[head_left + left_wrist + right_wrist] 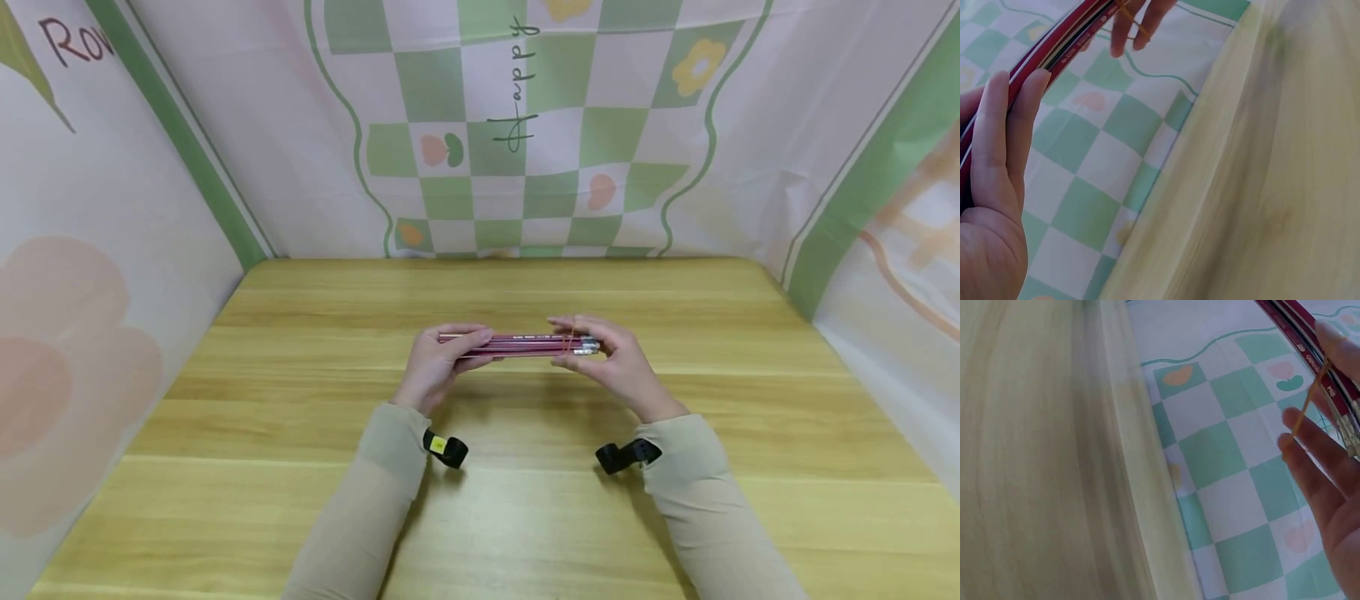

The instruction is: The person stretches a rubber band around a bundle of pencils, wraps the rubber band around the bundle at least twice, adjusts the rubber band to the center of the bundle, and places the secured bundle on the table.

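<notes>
Two bare hands face each other above the pale yellow-brown wooden table (510, 517). At left, the left hand (429, 365) grips a bundle of slim dark-red pencils (525, 344), thumb and fingers clamped round it. The bundle is held off the table, its long axis running crosswise from one hand toward the other. Farther right, its silvery ferruled ends (588, 343) point at the right hand (622, 367). That hand's fingers stand apart, a thin orange rubber band (1307, 403) stretched between them and crossing the pencils just short of those ends. The right hand is nearer the ferrules; whether the band fully encircles the bundle, I cannot tell.
</notes>
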Demonstrator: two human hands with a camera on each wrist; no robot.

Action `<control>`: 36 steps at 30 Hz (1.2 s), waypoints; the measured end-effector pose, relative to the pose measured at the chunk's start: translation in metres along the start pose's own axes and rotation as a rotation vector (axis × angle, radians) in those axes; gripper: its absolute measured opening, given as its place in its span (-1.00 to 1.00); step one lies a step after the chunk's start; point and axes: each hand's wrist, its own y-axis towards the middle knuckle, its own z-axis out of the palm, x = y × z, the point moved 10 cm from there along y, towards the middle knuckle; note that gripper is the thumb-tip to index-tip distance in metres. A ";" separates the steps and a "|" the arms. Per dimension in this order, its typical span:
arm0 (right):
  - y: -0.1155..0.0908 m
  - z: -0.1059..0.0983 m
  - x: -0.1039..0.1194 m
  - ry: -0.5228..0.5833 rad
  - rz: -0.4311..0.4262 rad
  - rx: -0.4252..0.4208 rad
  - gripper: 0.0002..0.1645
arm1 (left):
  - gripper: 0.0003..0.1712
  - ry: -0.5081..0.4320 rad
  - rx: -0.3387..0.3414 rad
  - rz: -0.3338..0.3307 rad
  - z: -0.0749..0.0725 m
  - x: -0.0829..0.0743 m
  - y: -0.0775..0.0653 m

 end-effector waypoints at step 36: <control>-0.006 0.009 -0.010 0.234 0.130 0.217 -0.35 | -0.79 0.011 0.049 -0.033 -0.002 -0.001 0.000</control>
